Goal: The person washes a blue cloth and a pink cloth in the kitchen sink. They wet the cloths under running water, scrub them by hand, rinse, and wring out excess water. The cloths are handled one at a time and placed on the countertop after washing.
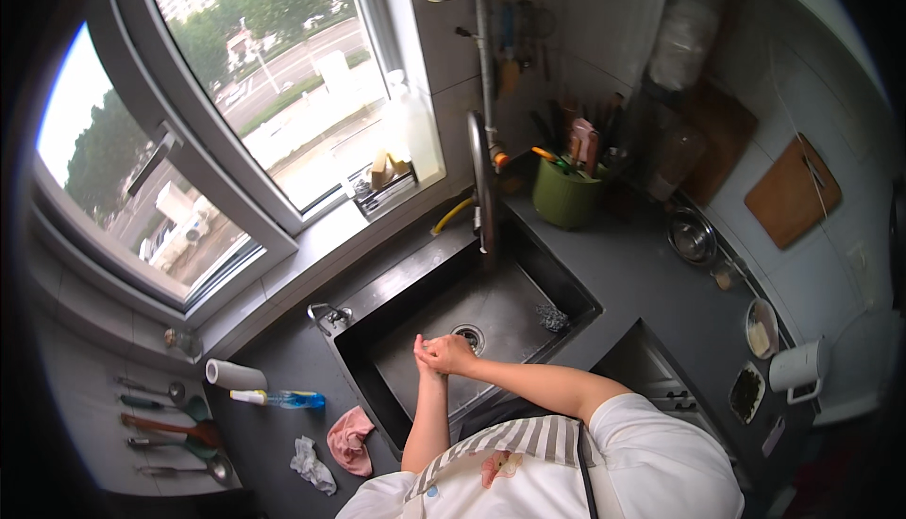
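Above the dark sink basin (pixel 396 370), my two hands meet close to the round drain (pixel 468 338). My right hand (pixel 454 355) lies across my left hand (pixel 421 357), its fingers bent over the left palm. Parts of the fingers are hidden, and whether something small sits between the palms cannot be seen. A curved faucet (pixel 481 179) rises at the far side of the sink; no stream of water is visible from it. Inside the basin, at its right end, rests a steel-wool scrubber (pixel 552 318).
On the left counter are a paper roll (pixel 237 375), a blue spray bottle (pixel 296 399), a pink cloth (pixel 351 441) and a crumpled white cloth or tissue (pixel 312 465). Right of the faucet stands a green utensil holder (pixel 565 193). A white pitcher (pixel 796 370) stands far right. Windows open outward at left.
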A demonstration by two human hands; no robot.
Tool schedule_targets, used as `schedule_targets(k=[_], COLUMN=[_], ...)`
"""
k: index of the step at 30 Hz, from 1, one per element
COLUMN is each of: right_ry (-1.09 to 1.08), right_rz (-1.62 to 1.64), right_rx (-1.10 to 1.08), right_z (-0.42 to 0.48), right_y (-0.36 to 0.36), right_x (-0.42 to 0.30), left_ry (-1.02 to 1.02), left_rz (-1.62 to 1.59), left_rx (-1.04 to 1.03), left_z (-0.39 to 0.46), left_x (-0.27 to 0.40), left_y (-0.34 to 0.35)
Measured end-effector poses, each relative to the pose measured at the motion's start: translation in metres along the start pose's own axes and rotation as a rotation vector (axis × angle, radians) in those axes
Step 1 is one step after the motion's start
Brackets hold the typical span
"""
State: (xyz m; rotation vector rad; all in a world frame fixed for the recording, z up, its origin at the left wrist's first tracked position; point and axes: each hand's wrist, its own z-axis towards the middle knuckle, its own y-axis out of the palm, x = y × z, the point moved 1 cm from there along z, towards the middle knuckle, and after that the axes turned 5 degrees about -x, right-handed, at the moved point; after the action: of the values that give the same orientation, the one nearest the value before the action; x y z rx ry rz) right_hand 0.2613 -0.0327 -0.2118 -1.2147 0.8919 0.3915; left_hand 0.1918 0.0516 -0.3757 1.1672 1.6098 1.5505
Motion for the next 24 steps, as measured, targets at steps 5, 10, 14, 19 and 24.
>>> schedule_targets(k=[5,10,14,19,24], right_ry=[0.393,0.22,0.038,0.486,0.419], right_rz=[-0.057,0.003,0.007,0.093,0.334], right_rx=[0.028,-0.018,-0.013,-0.069,-0.524], right_z=[0.02,0.007,0.001,0.023,0.019], right_y=[-0.02,0.008,0.014,-0.006,-0.002], right_x=[0.044,0.018,0.011,0.085,0.108], left_ry=[-0.029,0.179,0.244,-0.133,-0.012], left_rz=[0.131,0.048,-0.184,0.227,0.541], left_rx=[0.435,-0.154,-0.227,0.38,0.708], left_z=[0.007,0.005,0.0,0.011,0.009], left_x=[-0.057,-0.04,-0.054,-0.05,-0.025], left_y=[0.106,0.035,0.062,0.066,0.078])
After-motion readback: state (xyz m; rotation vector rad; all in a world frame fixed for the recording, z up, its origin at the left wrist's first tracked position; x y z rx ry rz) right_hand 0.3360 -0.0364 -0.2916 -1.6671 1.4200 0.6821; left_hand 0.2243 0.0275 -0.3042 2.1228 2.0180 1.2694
